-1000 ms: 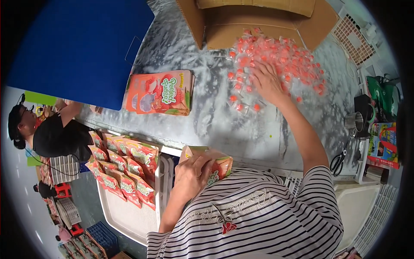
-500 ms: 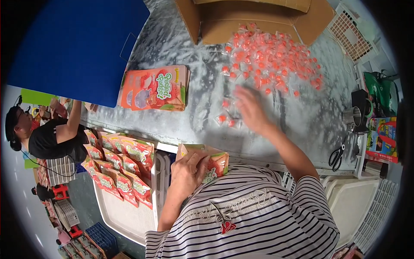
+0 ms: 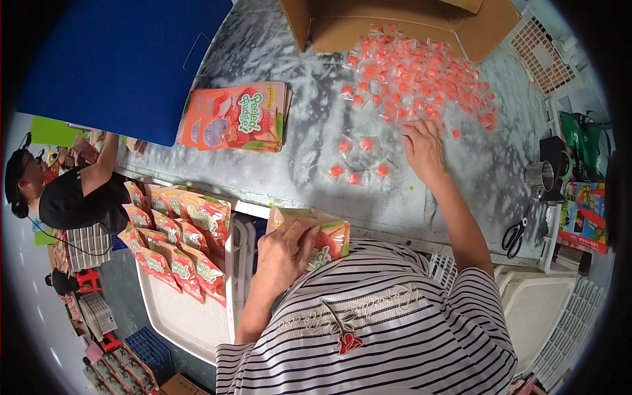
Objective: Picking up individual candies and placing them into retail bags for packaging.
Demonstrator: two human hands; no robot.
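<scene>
My left hand (image 3: 282,259) is closed on a red candy pouch (image 3: 334,240) at the table's near edge, against my striped shirt; part of the pouch is hidden under the fingers. My right hand (image 3: 426,155) reaches out over the table, fingers stretched to the near edge of a pile of wrapped red candies (image 3: 434,72). Whether a candy lies under the fingertips cannot be made out. Left of that hand, several single wrapped candies (image 3: 354,178) form a small loose group. Flat pouches lie in a stack (image 3: 240,118) farther left.
Upright filled pouches (image 3: 184,263) stand in a white tray (image 3: 178,329) at lower left. A cardboard box (image 3: 388,33) opens behind the pile. A blue panel (image 3: 118,66) rises at far left, a co-worker (image 3: 72,191) beside it. Scissors (image 3: 515,237) and a metal cup (image 3: 540,178) sit right.
My right hand has moved right from the small candy group to the pile's edge. Two more candies now lie in that group. My left hand keeps its hold on the pouch.
</scene>
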